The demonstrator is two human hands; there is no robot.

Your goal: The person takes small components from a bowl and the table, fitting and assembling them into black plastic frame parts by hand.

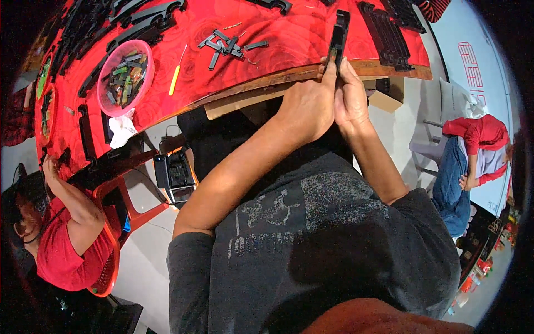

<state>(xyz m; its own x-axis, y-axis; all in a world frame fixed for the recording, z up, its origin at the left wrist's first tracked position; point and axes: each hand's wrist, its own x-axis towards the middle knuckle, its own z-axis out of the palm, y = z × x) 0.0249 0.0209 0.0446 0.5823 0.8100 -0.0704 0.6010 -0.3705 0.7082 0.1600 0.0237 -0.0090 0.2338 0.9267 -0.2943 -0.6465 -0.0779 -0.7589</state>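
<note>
A long, narrow black plastic part stands nearly upright in front of me, over the table's front edge. My right hand grips its lower end, the thumb lying along the side. Against the same end, my left hand has its index finger pressed onto the part and its other fingers curled in. What lies under the fingertips is hidden. To the left on the table is a loose pile of small dark clips. A screwdriver with a yellow handle lies beyond it, beside a pink basket of small mixed pieces.
More black parts lie in rows at the right and far left of the red-covered table. A crumpled white tissue touches the basket. Co-workers sit at left and right. An open cardboard box is below the edge.
</note>
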